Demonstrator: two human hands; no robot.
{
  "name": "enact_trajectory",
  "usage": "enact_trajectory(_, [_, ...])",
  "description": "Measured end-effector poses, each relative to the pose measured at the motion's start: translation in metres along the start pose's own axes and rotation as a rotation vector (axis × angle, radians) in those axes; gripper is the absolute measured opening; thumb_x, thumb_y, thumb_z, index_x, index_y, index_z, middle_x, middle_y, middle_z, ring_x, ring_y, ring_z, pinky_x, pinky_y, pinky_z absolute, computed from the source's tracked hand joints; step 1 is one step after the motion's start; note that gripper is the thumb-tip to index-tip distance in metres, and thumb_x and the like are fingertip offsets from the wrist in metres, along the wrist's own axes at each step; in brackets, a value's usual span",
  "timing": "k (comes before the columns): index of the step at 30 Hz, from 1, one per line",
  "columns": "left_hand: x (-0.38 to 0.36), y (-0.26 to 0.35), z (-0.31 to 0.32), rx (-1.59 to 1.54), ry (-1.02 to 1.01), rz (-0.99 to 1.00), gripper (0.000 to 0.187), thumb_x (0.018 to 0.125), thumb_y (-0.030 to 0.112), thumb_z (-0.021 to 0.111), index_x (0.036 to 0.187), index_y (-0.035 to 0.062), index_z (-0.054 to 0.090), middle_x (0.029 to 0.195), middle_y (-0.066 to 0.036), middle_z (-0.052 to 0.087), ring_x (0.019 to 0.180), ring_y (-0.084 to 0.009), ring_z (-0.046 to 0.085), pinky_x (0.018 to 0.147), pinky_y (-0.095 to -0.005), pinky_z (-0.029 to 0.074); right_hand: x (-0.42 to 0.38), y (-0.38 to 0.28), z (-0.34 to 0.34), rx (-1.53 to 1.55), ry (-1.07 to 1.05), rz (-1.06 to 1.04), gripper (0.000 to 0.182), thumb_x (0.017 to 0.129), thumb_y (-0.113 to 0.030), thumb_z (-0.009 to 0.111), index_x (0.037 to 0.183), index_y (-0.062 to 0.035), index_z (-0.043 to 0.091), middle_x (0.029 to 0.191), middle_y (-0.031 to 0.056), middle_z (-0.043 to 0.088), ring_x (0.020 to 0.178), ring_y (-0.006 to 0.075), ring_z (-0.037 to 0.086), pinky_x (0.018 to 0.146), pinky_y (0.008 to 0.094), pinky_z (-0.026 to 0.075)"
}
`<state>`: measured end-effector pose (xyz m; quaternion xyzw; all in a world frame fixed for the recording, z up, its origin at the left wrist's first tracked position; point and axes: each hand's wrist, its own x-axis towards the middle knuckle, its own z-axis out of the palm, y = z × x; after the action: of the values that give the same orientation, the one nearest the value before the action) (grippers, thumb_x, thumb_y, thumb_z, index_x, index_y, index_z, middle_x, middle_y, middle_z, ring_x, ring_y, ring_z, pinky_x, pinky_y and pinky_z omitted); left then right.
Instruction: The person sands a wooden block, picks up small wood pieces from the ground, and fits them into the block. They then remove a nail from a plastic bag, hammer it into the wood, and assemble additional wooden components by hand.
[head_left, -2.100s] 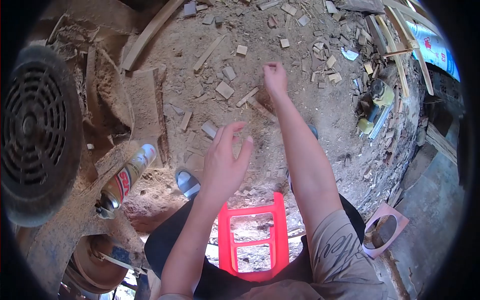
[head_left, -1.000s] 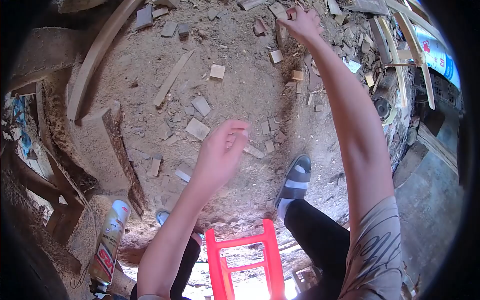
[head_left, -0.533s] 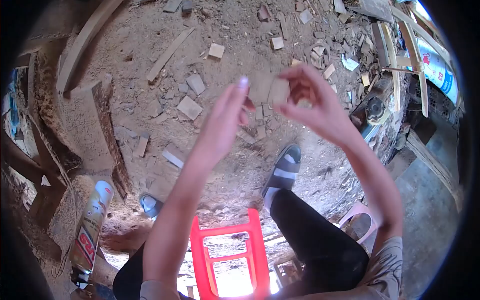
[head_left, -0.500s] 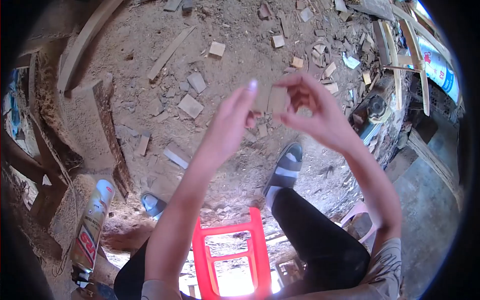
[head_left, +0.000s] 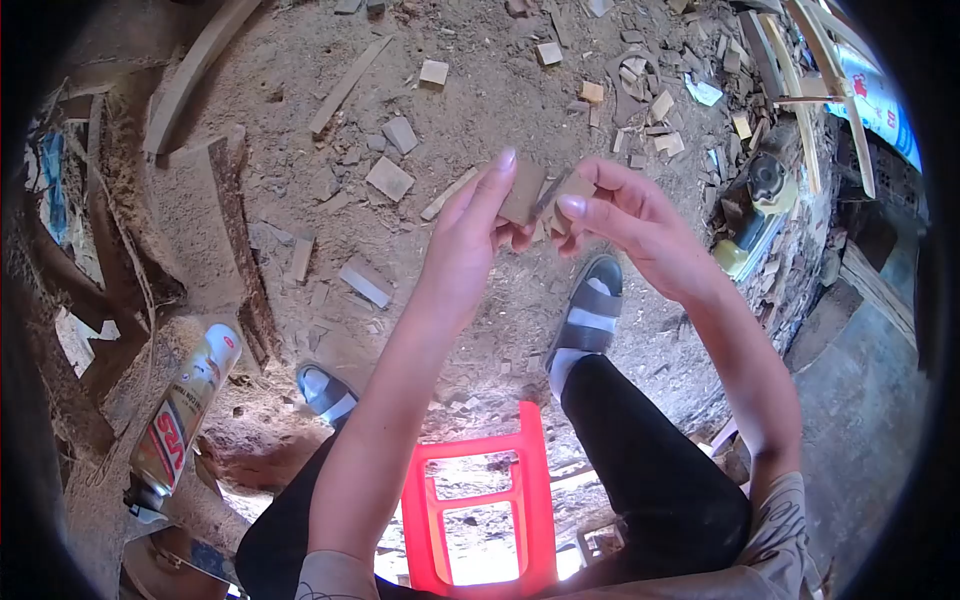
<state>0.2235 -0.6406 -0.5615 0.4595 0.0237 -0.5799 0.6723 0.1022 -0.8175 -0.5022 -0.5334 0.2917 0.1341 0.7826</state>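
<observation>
My left hand (head_left: pixel 472 222) pinches a small flat wooden block (head_left: pixel 523 194), thumb along its near edge and fingers behind. Opposite it, my right hand (head_left: pixel 632 222) grips a second wooden block (head_left: pixel 576 187) between thumb and fingers. The two blocks are held up over the dirt floor with their facing edges close together, the right one tilted. My curled fingertips partly hide both pieces.
Wood offcuts (head_left: pixel 390 179) lie scattered over the dirt floor (head_left: pixel 450 120). A red plastic stool (head_left: pixel 540 500) stands below me between my legs. At left is a spray can (head_left: pixel 190 405); at right, wooden strips (head_left: pixel 790 100) and a yellowish bottle (head_left: pixel 735 258).
My right thumb has come round onto the face of its block, and that block has tilted. The view has shifted slightly; both hands remain close together.
</observation>
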Motion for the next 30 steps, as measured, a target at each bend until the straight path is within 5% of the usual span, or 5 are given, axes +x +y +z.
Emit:
enact_trajectory(7, [-0.020, -0.005, 0.007, -0.044, 0.011, 0.047, 0.056, 0.118, 0.047, 0.049, 0.146, 0.0012, 0.065, 0.131, -0.013, 0.075, 0.112, -0.0179, 0.070, 0.097, -0.0329, 0.054, -0.023, 0.006, 0.004, -0.080, 0.083, 0.024, 0.029, 0.114, -0.030, 0.067, 0.124, -0.0026, 0.069, 0.108, 0.0041, 0.076, 0.099, 0.0110, 0.071, 0.093, 0.0300, 0.056])
enact_trajectory(13, [-0.024, -0.004, 0.007, 0.167, 0.022, 0.086, 0.048, 0.115, 0.037, 0.063, 0.144, -0.0012, 0.068, 0.132, -0.012, 0.074, 0.116, -0.0142, 0.069, 0.102, -0.0323, 0.056, -0.026, 0.018, -0.006, -0.271, 0.146, -0.018, 0.032, 0.114, -0.029, 0.064, 0.125, 0.0003, 0.069, 0.107, 0.0054, 0.076, 0.097, 0.0136, 0.071, 0.092, 0.0306, 0.056])
enact_trajectory(16, [-0.020, -0.010, -0.001, 0.597, 0.191, 0.109, 0.043, 0.111, 0.033, 0.071, 0.138, -0.0012, 0.073, 0.129, -0.010, 0.075, 0.112, -0.0114, 0.070, 0.099, -0.0309, 0.058, -0.023, 0.027, -0.012, -0.418, 0.193, -0.032, 0.032, 0.112, -0.031, 0.066, 0.121, -0.0002, 0.070, 0.101, 0.0070, 0.074, 0.094, 0.0148, 0.070, 0.088, 0.0320, 0.055])
enact_trajectory(22, [-0.007, -0.040, -0.018, 0.298, 0.013, -0.013, 0.041, 0.109, 0.029, 0.075, 0.136, -0.0020, 0.073, 0.125, -0.009, 0.075, 0.107, -0.0143, 0.072, 0.097, -0.0315, 0.059, -0.025, 0.024, -0.016, -0.580, 0.051, 0.157, 0.036, 0.111, -0.029, 0.069, 0.131, 0.0007, 0.068, 0.111, 0.0083, 0.074, 0.107, 0.0144, 0.070, 0.096, 0.0326, 0.055])
enact_trajectory(30, [-0.012, -0.054, -0.010, 0.118, -0.086, -0.064, 0.053, 0.120, 0.039, 0.048, 0.150, -0.0029, 0.060, 0.139, -0.015, 0.070, 0.124, -0.0215, 0.071, 0.106, -0.0400, 0.060, -0.027, 0.033, -0.007, -0.445, 0.121, -0.020, 0.036, 0.106, -0.020, 0.074, 0.136, -0.0011, 0.068, 0.111, 0.0083, 0.075, 0.108, 0.0161, 0.070, 0.094, 0.0331, 0.055])
